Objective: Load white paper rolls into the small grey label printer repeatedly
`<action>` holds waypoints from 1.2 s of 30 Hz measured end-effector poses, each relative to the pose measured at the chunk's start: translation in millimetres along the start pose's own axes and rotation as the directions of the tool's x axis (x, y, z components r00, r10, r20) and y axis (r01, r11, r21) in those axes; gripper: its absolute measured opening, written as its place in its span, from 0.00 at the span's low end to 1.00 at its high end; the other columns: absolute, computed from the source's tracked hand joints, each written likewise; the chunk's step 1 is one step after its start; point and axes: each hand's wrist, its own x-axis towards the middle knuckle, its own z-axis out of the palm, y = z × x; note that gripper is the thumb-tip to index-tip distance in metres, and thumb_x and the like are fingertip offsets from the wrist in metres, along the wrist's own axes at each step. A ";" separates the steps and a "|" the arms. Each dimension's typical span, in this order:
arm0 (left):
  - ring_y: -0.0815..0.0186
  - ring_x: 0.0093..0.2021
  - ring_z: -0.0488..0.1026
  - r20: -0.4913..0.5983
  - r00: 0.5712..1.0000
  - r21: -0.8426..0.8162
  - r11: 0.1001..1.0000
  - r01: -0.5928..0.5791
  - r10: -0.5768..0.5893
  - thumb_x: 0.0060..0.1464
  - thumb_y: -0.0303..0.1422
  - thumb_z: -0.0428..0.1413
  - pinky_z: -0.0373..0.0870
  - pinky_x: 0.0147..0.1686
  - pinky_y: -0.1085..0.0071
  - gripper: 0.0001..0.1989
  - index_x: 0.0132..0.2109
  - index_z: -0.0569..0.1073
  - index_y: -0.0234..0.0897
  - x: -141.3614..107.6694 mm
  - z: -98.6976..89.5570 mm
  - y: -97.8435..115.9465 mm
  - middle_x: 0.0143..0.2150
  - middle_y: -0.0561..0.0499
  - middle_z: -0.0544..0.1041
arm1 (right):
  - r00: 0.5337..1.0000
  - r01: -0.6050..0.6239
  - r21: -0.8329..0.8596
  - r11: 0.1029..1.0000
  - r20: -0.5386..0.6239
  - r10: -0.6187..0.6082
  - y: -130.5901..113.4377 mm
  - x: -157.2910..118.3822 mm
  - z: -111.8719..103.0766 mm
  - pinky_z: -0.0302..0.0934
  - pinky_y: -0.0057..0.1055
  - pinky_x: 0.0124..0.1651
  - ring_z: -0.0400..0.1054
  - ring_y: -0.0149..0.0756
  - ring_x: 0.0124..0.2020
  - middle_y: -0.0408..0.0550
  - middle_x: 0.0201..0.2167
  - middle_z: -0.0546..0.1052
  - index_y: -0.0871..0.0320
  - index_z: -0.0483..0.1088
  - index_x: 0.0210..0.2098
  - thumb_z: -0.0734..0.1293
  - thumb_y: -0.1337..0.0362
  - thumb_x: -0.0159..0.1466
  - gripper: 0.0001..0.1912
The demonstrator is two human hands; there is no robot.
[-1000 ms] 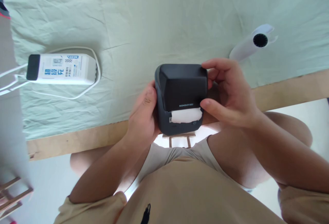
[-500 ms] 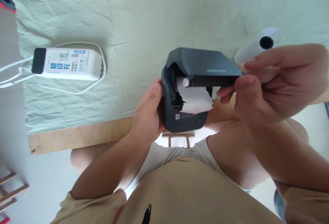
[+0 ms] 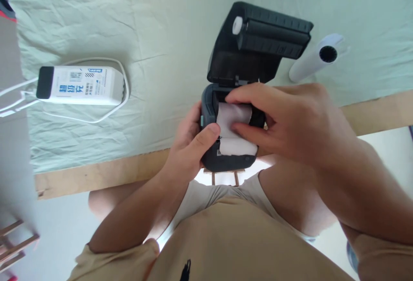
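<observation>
A dark grey portable label printer [image 3: 209,100] is held at the table's front edge, its lid [image 3: 226,57] swung fully back with a black roller under it. My left hand [image 3: 190,143] grips the printer's left side, thumb over the rim. In the open compartment lies a white paper roll [image 3: 235,113], its loose end [image 3: 238,146] hanging over the front of the body. My right hand [image 3: 284,121] reaches in from the right, with thumb and forefinger closed about the roll. The other right fingers are partly hidden behind the hand.
On the left of the green cloth [image 3: 167,35] lies a white power strip [image 3: 87,85] with a black plug end and looped cable. A white cylinder of rolled sheet [image 3: 309,61] lies to the right. The wooden table edge [image 3: 103,171] runs in front of my legs.
The printer's lid has swung from partly raised to fully back. My right hand has left the lid and moved down and left onto the paper roll. My left hand still holds the printer.
</observation>
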 end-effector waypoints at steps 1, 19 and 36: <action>0.70 0.24 0.76 -0.015 1.000 0.023 1.000 0.011 -0.011 0.69 0.37 0.66 0.73 0.25 0.76 0.16 0.61 0.82 0.38 -0.2 -0.4 -0.2 0.33 0.54 0.81 | 0.998 0.005 0.009 1.000 0.058 -0.005 0.5 -0.7 -1.5 0.47 0.32 0.23 0.70 0.31 0.23 0.36 0.29 0.81 0.51 0.79 0.54 0.72 0.62 0.71 0.12; 0.74 0.13 0.63 -0.072 0.995 0.030 0.997 0.066 -0.064 0.70 0.38 0.65 0.54 0.10 0.76 0.14 0.57 0.78 0.40 -4.3 7.4 7.0 0.26 0.59 0.77 | 0.845 -0.317 0.577 0.752 -0.189 0.501 37.2 -26.2 19.6 0.68 0.37 0.30 0.68 0.33 0.26 0.40 0.36 0.74 0.46 0.69 0.45 0.74 0.46 0.72 0.15; 0.62 0.33 0.84 -0.052 0.996 -0.026 0.997 0.075 -0.076 0.66 0.41 0.67 0.77 0.28 0.71 0.17 0.58 0.80 0.40 -0.6 0.3 1.1 0.42 0.49 0.87 | 0.851 -0.249 -0.164 0.955 -0.508 0.134 88.1 -52.2 3.8 0.73 0.50 0.49 0.79 0.52 0.49 0.54 0.48 0.82 0.50 0.79 0.57 0.74 0.52 0.68 0.19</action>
